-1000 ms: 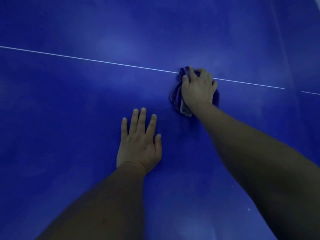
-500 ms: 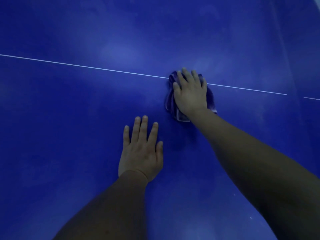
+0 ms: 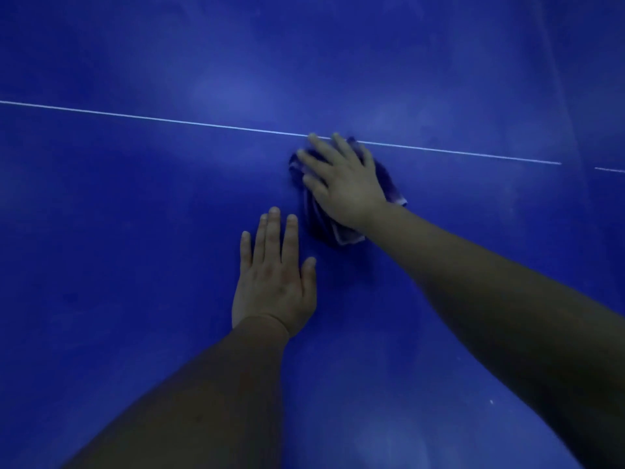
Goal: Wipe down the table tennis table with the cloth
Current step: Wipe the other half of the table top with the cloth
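Pressing down from above, the right hand [image 3: 345, 184] lies on top of the bunched cloth [image 3: 338, 233]. Its fingers [image 3: 313, 138] are spread and nearly straight, laid over the fabric rather than curled round it, so this hand grasps nothing and only bears on the cloth. The right forearm is stretched out long, entering from the lower right and slanting up and leftward to the wrist. The cloth is dark with paler stripes. It sits on the blue table [image 3: 135, 231] under the right palm, showing along the thumb side, below the wrist and behind the little finger. The longest right fingertips reach a thin white line [image 3: 169, 120] that crosses the tabletop just beyond that hand. The left hand [image 3: 274, 282] rests palm down on the bare surface, released, with its fingers straight and close together, pointing away from the person, and the thumb lying alongside. It sits nearer the person than the right hand and just left of the cloth, with a narrow strip of table between them. The left forearm rises from the bottom edge straight to the wrist.
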{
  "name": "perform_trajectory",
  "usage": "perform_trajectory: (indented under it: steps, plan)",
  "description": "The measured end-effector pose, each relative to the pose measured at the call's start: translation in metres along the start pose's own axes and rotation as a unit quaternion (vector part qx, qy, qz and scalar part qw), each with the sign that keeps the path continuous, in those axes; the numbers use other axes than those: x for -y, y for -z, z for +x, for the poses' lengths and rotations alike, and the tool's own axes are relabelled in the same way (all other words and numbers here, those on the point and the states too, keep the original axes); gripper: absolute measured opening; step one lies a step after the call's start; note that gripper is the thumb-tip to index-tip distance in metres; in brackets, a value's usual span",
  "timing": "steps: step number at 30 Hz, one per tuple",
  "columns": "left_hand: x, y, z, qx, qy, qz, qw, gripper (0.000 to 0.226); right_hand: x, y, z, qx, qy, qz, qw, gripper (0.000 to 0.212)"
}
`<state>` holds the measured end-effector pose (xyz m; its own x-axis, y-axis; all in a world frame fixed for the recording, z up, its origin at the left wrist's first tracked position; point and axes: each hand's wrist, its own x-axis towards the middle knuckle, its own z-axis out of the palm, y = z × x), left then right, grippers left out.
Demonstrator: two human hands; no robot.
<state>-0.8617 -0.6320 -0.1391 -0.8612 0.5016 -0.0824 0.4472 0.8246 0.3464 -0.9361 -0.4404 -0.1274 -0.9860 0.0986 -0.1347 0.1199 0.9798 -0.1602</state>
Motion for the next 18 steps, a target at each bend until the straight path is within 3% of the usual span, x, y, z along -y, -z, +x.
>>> perform_trajectory:
  steps: [2,5,7,10,15,18]
  plan:
    - [-0.001,0.001,-0.001,-0.006,0.003,-0.011,1.0,0.071,-0.005,0.0,-0.04,0.017,0.082,-0.022,0.996,0.049]
    - [-0.001,0.001,0.0,-0.005,0.001,-0.001,1.0,0.07,-0.03,0.004,-0.077,0.049,0.113,-0.044,0.991,0.049]
    - [-0.001,0.0,0.001,0.008,-0.003,0.018,1.0,0.069,-0.045,0.011,-0.056,0.055,0.058,-0.046,0.996,0.049]
    - [0.001,0.0,0.001,0.026,-0.007,0.028,0.999,0.069,-0.025,0.009,-0.023,0.016,-0.109,0.005,0.994,0.049]
    - [0.001,0.001,0.001,0.033,-0.018,0.042,0.998,0.067,-0.003,-0.011,-0.108,-0.006,-0.043,-0.01,0.999,0.053]
    - [0.001,0.001,0.001,0.043,-0.028,0.054,0.997,0.066,-0.055,-0.003,-0.134,-0.021,-0.161,-0.012,0.987,0.048]
